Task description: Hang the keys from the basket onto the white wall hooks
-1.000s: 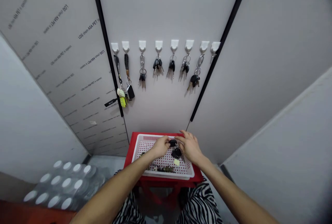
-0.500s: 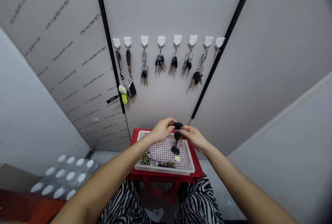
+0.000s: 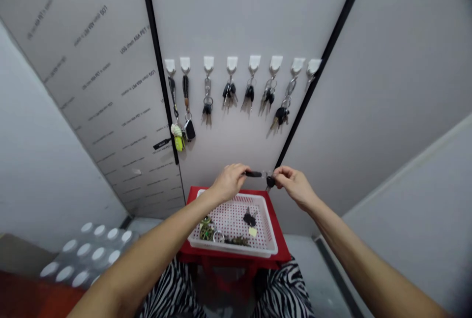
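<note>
Above the basket, my left hand (image 3: 231, 180) is closed on one end of a black key fob (image 3: 253, 174). A thin metal key ring (image 3: 266, 174) stretches from the fob's other end to my right hand (image 3: 295, 185), whose fingers pinch it. A black-headed key (image 3: 270, 181) hangs beside those right fingertips. Below, the white plastic basket (image 3: 271, 224) holds loose black-headed keys (image 3: 250, 218), a pale yellow paper square (image 3: 252, 231), a green and gold round ornament (image 3: 206, 232), a metal ring (image 3: 219, 236) and a bronze-coloured piece (image 3: 236, 241).
The basket rests on a red stool (image 3: 282, 246) before my knees. Along the wall runs a row of white hooks (image 3: 232, 64); most carry key bunches, such as the black-headed keys (image 3: 229, 91) and the yellow fob (image 3: 179, 143). White-capped bottles (image 3: 98, 251) stand at lower left.
My right hand has moved right, away from my left, drawing the ring and key out to the side. The fob now lies level between them. The view has shifted slightly.
</note>
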`<action>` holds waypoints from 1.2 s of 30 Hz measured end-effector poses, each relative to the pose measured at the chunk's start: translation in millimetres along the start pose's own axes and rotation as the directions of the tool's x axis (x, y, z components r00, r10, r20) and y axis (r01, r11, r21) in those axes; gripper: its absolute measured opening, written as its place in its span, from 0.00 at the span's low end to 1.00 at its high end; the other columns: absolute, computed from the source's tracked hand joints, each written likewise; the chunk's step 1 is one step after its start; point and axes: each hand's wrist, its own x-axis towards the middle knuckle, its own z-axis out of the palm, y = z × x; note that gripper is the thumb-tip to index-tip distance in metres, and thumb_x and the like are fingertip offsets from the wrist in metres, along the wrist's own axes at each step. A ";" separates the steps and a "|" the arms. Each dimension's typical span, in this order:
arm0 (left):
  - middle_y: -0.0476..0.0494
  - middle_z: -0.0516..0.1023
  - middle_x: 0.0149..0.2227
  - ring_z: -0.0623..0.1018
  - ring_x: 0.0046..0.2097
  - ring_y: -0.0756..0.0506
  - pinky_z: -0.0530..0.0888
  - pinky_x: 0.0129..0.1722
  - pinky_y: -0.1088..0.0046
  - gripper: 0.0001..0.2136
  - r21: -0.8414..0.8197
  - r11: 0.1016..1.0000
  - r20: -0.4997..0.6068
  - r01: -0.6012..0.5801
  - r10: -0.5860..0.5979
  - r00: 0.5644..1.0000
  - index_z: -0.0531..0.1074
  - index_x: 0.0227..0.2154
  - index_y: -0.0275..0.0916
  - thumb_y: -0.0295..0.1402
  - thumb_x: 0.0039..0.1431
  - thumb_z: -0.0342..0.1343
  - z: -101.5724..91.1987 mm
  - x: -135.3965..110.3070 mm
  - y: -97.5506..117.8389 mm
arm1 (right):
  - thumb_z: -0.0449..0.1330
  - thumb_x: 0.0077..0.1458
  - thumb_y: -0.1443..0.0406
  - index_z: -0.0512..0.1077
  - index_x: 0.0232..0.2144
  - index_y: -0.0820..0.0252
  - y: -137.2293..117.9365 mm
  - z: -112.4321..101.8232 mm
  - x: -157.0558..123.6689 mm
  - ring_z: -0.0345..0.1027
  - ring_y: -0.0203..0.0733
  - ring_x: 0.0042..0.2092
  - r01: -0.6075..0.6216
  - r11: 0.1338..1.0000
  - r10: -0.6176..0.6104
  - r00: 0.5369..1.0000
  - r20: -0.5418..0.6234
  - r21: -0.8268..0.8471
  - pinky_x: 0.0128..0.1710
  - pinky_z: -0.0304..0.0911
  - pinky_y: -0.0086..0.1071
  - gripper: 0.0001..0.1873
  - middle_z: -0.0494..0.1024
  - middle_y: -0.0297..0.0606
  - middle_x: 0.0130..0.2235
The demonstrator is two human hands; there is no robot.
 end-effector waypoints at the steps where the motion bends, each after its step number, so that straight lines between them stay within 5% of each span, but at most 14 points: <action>1: 0.46 0.68 0.33 0.66 0.36 0.51 0.62 0.39 0.75 0.11 -0.014 1.000 -0.007 0.000 0.000 1.000 0.63 0.33 0.38 0.24 0.45 0.43 0.6 2.4 1.0 | 0.50 0.36 0.67 0.61 0.16 0.62 -5.5 -7.5 4.8 0.49 0.26 0.16 0.036 0.998 -0.037 0.999 -0.017 -0.059 0.17 0.46 0.22 0.03 0.58 0.25 0.12; 7: 0.48 0.69 0.31 0.67 0.32 0.52 0.64 0.35 0.77 0.11 -0.097 0.995 -0.071 -0.031 0.024 0.997 0.64 0.31 0.37 0.23 0.43 0.43 0.8 41.9 18.0 | 0.51 0.35 0.66 0.63 0.16 0.63 -61.0 -60.1 37.5 0.53 0.27 0.18 0.217 0.933 -0.261 0.957 -0.124 -0.287 0.19 0.50 0.23 0.04 0.62 0.27 0.15; 12: 0.48 0.69 0.30 0.68 0.31 0.53 0.65 0.34 0.76 0.10 -0.162 0.986 -0.089 0.034 -0.048 0.995 0.65 0.30 0.36 0.24 0.42 0.44 -7.2 72.1 43.2 | 0.52 0.35 0.67 0.63 0.16 0.63 -110.5 -92.4 67.7 0.54 0.27 0.16 0.212 0.957 -0.268 0.904 -0.334 -0.197 0.17 0.54 0.23 0.04 0.62 0.28 0.14; 16: 0.47 0.70 0.31 0.68 0.31 0.53 0.64 0.34 0.76 0.10 -0.240 0.968 -0.080 0.076 -0.098 0.992 0.65 0.29 0.35 0.24 0.41 0.45 -2.7 70.2 50.4 | 0.51 0.36 0.68 0.63 0.17 0.64 -133.5 -106.3 98.7 0.58 0.27 0.17 0.194 0.944 -0.300 0.842 -0.448 -0.267 0.17 0.56 0.23 0.03 0.63 0.30 0.16; 25: 0.46 0.70 0.31 0.67 0.31 0.52 0.64 0.34 0.74 0.10 -0.290 0.945 -0.062 0.152 -0.177 0.982 0.66 0.29 0.36 0.25 0.40 0.45 -1.9 53.8 35.2 | 0.52 0.35 0.68 0.67 0.18 0.65 -141.3 -110.3 141.7 0.62 0.33 0.20 0.096 0.898 -0.329 0.796 -0.508 -0.430 0.22 0.58 0.26 0.05 0.66 0.32 0.14; 36: 0.46 0.69 0.30 0.67 0.31 0.52 0.63 0.34 0.75 0.10 -0.362 0.905 -0.026 0.223 -0.249 0.968 0.66 0.28 0.35 0.25 0.40 0.45 5.5 34.1 15.9 | 0.50 0.35 0.68 0.68 0.21 0.64 -127.1 -102.2 124.4 0.63 0.32 0.21 0.079 0.876 -0.347 0.788 -0.508 -0.476 0.24 0.57 0.26 0.08 0.70 0.35 0.19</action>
